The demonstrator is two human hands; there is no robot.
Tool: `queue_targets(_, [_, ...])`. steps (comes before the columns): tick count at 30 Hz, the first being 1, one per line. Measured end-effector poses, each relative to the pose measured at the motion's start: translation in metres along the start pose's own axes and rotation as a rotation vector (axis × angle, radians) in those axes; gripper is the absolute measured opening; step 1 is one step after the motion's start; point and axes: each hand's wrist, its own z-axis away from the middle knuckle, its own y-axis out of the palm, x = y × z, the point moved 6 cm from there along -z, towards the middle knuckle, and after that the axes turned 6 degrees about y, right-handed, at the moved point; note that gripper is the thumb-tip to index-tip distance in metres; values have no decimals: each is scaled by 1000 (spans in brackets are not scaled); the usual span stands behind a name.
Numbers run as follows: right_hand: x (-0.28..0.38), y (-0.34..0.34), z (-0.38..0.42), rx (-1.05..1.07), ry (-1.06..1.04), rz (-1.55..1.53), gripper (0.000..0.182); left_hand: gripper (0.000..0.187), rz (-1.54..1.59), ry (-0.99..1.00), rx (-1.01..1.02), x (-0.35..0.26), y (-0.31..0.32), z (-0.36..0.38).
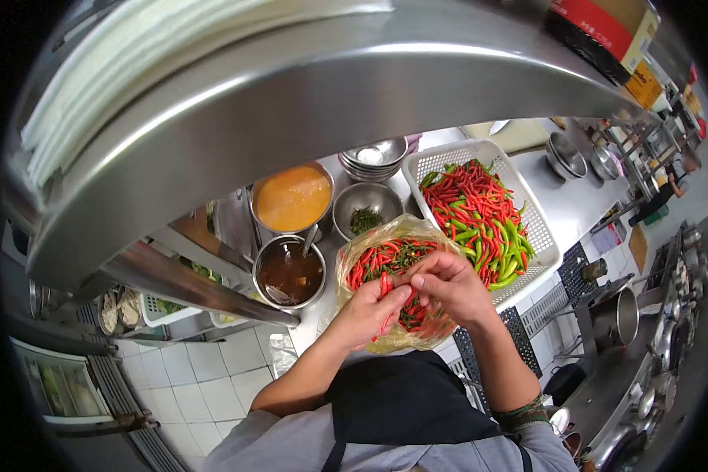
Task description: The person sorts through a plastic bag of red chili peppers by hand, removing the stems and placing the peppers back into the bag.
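Observation:
My left hand (367,313) is closed around red chili peppers (385,285), whose ends stick out above and below the fingers. Close beside it, my right hand (454,289) is pinched, its fingertips near the left thumb; what lies between them is too small to tell. Both hands are over an open clear plastic bag (346,271) full of red chilies, some with green stems. Behind the bag, a metal bowl (387,197) contains small dark green pieces that look like stems. A white perforated basket (547,224) heaped with red and green chilies stands to the right.
Left of the bag are a pot of orange liquid (293,198) and a pot of dark brown liquid (285,277) with a ladle. Stacked bowls (372,157) stand behind. A steel shelf (307,102) overhangs the counter. At far right, another person (669,189) is near the cooking line.

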Motion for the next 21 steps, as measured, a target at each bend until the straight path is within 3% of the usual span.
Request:
queue_targets(1, [-2,4,2,-34,27,34,7,16,-76,-31,-7,2,0,0])
queue_targets(4, [-8,4,-2,-5,-184,124,8,17,-41,-143,87,3,5,7])
queue_targets(8, [37,28,30,-469,-724,1017,8,20,162,-158,50,3,6,5])
queue_targets(12, [26,14,26,-525,-634,1064,10,23,257,-121,73,-15,15,4])
queue_targets(13, [19,11,26,-485,-614,1210,16,25,248,-112,27,-23,16,1])
queue_targets(17, [-12,3,22,-447,-322,1147,28,24,214,-68,82,-59,48,-42])
queue_targets(21, [-22,5,22,-420,-418,1152,26,22,222,-94,133,-58,95,-136])
